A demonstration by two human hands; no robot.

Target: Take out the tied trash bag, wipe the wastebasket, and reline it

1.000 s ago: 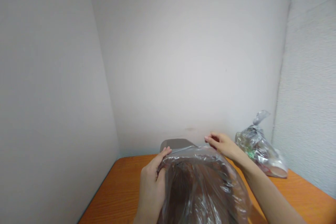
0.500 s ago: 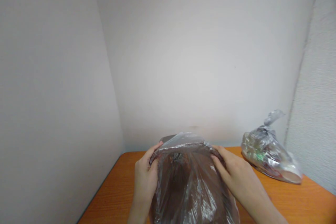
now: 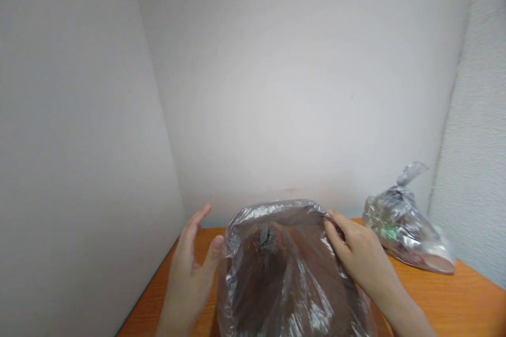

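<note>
Left hand (image 3: pixel 190 274) status?

Open, fingers spread, just beside the clear plastic bag (image 3: pixel 272 274). My right hand (image 3: pixel 359 258) has its rim.

Bag position?

Over the orange table (image 3: pixel 443 295). Knotted plastic bag (image 3: pixel 401 226) sits farther right.

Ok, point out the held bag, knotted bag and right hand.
held bag (image 3: pixel 284 284), head view, front film
knotted bag (image 3: pixel 403 234), head view, bulging body
right hand (image 3: pixel 358 255), head view, back of hand

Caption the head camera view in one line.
Right hand grips the rim of a clear plastic bag over an orange table; open left hand beside it.
</note>
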